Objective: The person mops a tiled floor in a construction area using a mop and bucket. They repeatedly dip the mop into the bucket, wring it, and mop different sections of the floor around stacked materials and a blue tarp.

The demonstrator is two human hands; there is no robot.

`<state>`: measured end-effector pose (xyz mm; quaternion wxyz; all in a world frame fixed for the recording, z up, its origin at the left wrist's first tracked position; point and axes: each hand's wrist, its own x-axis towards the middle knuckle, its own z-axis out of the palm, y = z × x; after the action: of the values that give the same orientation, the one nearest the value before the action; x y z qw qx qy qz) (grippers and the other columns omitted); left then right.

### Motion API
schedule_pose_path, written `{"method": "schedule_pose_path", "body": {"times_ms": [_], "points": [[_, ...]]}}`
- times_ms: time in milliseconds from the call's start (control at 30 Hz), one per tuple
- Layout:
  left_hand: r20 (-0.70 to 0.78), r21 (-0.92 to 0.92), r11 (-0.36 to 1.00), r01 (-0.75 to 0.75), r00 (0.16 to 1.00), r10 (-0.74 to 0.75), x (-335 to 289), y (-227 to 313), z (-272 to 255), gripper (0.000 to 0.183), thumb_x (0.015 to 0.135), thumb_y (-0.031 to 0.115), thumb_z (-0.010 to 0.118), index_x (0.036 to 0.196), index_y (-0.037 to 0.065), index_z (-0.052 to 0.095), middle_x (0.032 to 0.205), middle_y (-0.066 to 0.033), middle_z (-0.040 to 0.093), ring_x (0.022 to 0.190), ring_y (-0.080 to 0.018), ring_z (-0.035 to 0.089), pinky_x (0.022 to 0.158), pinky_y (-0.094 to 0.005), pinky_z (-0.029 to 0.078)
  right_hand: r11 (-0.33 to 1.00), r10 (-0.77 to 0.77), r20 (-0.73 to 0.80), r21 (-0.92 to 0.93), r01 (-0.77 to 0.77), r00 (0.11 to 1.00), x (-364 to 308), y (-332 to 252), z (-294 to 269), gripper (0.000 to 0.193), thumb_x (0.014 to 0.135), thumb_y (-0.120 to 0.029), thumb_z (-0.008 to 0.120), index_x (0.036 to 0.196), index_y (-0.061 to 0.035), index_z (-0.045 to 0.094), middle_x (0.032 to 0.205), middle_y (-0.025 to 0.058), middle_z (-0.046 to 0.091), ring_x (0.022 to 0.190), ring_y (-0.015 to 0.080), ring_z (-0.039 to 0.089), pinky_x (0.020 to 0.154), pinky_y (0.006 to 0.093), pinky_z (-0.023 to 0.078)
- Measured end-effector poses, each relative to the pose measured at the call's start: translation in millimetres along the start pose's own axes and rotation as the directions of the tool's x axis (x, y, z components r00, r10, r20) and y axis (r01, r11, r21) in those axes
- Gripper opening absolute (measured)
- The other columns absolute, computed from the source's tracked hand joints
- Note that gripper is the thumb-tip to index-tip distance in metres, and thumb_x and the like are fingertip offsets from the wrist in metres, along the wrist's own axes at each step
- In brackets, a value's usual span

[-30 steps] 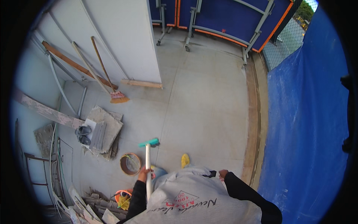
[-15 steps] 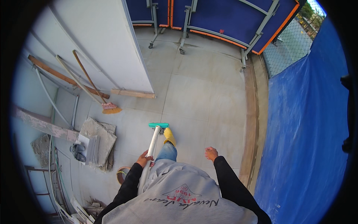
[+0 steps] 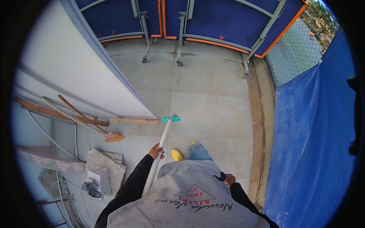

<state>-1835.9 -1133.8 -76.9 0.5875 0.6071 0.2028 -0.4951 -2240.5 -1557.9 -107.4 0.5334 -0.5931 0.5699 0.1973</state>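
My left hand [image 3: 156,151] is wrapped round a thick white pole [image 3: 162,143] that slants from my left side to the floor ahead. A flat teal crosswise head [image 3: 170,119] tops its far end, with a little grey stuff behind it. The head rests near the lower corner of the white panel. My right hand [image 3: 230,179] hangs by my right hip with curled fingers. A small dark thing [image 3: 220,176] shows beside it; I cannot tell whether the hand holds it. Yellow boots [image 3: 176,154] show in front of me.
A white panel [image 3: 87,72] leans at left with two brooms [image 3: 113,136] against it. Broken slabs [image 3: 105,165] lie at lower left, dark shoes [image 3: 91,189] on top. Folded blue tables [image 3: 216,22] on wheels stand ahead. A blue tarp [image 3: 308,144] and mesh fence [image 3: 296,51] line the right.
The white panel fills more of the left. The teal head has come up to its corner. My right hand has moved back to my hip, and a different leg is forward.
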Motion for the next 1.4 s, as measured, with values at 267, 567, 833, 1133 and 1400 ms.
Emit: {"method": "schedule_pose_path", "body": {"times_ms": [267, 567, 833, 1133, 1400], "points": [[0.08, -0.121, 0.992, 0.018, 0.997, -0.008, 108.0, 121.5, -15.8, 0.048, 0.099, 0.016, 0.058, 0.142, 0.015, 0.037, 0.091, -0.0106, 0.059, 0.063, -0.0184, 0.058, 0.054, -0.0332, 0.055, 0.685, -0.378, 0.224, -0.585, 0.434, 0.898, 124.8, 78.1, 71.6, 0.05, 0.091, -0.055, 0.052, 0.111, -0.0143, 0.072, 0.112, 0.0167, 0.072, 0.104, 0.0336, 0.069, 0.088, 0.0451, 0.055], [-0.007, -0.621, 0.784, -0.019, 1.0, 0.019, 183.1, 236.2, -31.7, 0.051, 0.099, 0.012, 0.052, 0.146, 0.018, 0.034, 0.095, -0.0137, 0.057, 0.067, -0.0204, 0.058, 0.055, -0.0346, 0.056, 0.216, -0.273, 0.463, -0.825, 0.523, 0.843, 317.2, -233.8, 48.0, 0.048, 0.092, -0.052, 0.052, 0.112, -0.014, 0.072, 0.116, 0.0166, 0.071, 0.104, 0.0333, 0.069, 0.088, 0.0456, 0.055], [-0.154, -0.861, 0.481, -0.164, 0.986, 0.06, 216.7, 316.5, -63.7, 0.06, 0.098, 0.01, 0.053, 0.152, 0.023, 0.029, 0.095, -0.0149, 0.057, 0.065, -0.0215, 0.057, 0.054, -0.0366, 0.055, 0.96, -0.259, 0.099, 0.132, 0.246, 0.961, 412.5, -782.0, 77.8, 0.019, 0.096, -0.026, 0.061, 0.111, -0.0158, 0.059, 0.071, 0.0084, 0.059, 0.052, 0.0232, 0.058, 0.043, 0.0371, 0.05], [-0.427, -0.904, -0.051, -0.424, 0.896, 0.12, 244.2, 368.8, -168.2, 0.066, 0.095, 0.008, 0.053, 0.152, 0.028, 0.027, 0.1, -0.0167, 0.058, 0.069, -0.0236, 0.057, 0.057, -0.0364, 0.055, 0.781, -0.484, 0.482, -0.138, 0.608, 0.731, 357.5, -1098.2, 387.9, 0.017, 0.1, -0.025, 0.056, 0.113, -0.014, 0.061, 0.089, 0.0061, 0.065, 0.069, 0.018, 0.065, 0.055, 0.0316, 0.054], [-0.404, -0.91, -0.064, -0.41, 0.91, -0.09, 235.4, 454.6, -341.4, 0.04, 0.096, 0.012, 0.053, 0.134, 0.015, 0.042, 0.098, -0.015, 0.059, 0.066, -0.0202, 0.056, 0.051, -0.0321, 0.053, 0.661, -0.108, 0.514, -0.602, 0.448, 0.851, 357.6, -1115.8, 571.4, 0.018, 0.099, -0.026, 0.06, 0.109, -0.012, 0.063, 0.085, 0.0093, 0.067, 0.063, 0.0223, 0.066, 0.05, 0.0418, 0.056]]}}
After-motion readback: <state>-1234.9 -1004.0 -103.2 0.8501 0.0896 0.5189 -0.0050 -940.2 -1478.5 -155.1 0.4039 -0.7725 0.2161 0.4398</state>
